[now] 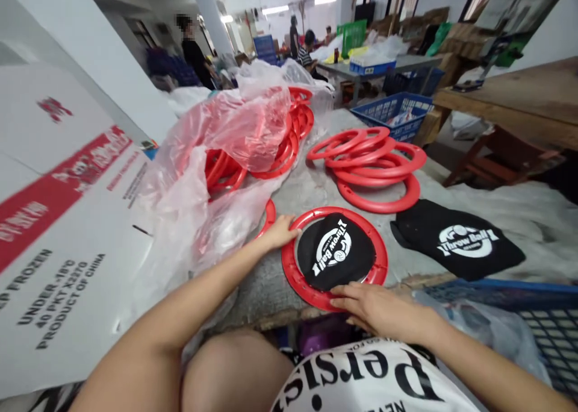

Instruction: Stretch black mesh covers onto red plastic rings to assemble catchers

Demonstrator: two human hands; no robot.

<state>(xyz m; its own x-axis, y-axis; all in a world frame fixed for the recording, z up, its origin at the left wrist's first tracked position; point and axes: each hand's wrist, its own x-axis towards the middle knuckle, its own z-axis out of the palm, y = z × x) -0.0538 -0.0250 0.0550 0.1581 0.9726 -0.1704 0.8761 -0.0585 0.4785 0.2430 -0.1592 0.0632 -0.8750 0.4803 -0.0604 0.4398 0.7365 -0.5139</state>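
Grey worktop, one red ring front and centre

Eyes on that ring, lying flat at the worktop's near edge, small holes dotted round its face. Within it lies a black cloth, white "Throw Ball" print facing up and slanting across; a strip of worktop peeks through on the left of the opening. Left hand is at the upper-left rim, fingers bent against the red — a pinch or a mere rest, I cannot tell. Right hand is palm down on the lower rim, fingers extended and laid across the red, tips by the cloth's lower edge, not curled round anything.

Just left, part of another ring pokes out beside some clear plastic. Out to the right, a second cloth lies rumpled, same print. Behind the ring, a loose stack of rings, and left of that a big heap of rings, half under the plastic.

Wider now: a white carton fills the left side, "PRODUCT OF CHINA" on its panel. A blue crate sits low at right, a clear bag by it. Farther back — a blue basket, a wooden table, and a co-worker in black, standing.
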